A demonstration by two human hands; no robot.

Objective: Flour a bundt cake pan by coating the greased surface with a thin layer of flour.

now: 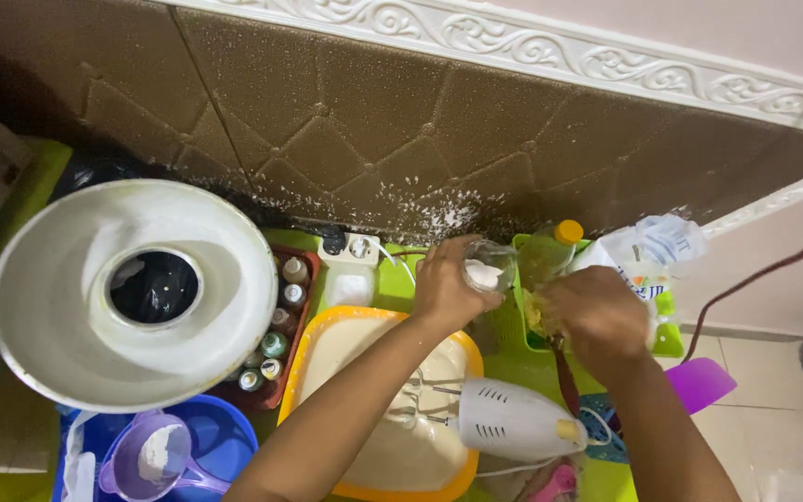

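We note the left hand [443, 284] closed around a small clear glass [488, 267] that holds something white, fingers wrapped on its near-left side, the glass lifted just beyond the far rim of the orange-rimmed basin [301, 358]. The right hand [597, 316] is curled shut on the handle of a dark-handled utensil [565, 376]; its working end sits against a yellowish lump [537, 311] just right of the glass, though we cannot tell exactly what the lump is or how the fingertips sit on it. The basin holds pale batter [411, 446], and a white electric hand mixer [513, 423] lies across its right rim with the beaters [415, 400] resting in the batter. Behind the hands stands a green plastic basket [669, 339] with a yellow-capped bottle [555, 246] and a clear plastic bag [648, 246] in it. To the left, a large white ring-shaped pan [67, 307] stands tilted toward the camera, hiding much behind it. Between pan and basin, a red tray [309, 270] holds several small capped bottles [276, 344]. At near left a blue bowl [225, 437] holds a purple scoop [151, 455] with white powder in it. A purple spatula-like piece [704, 381] lies on the right, near the floor edge. White speckles mark the brown wall panel [346, 121] above the work area.
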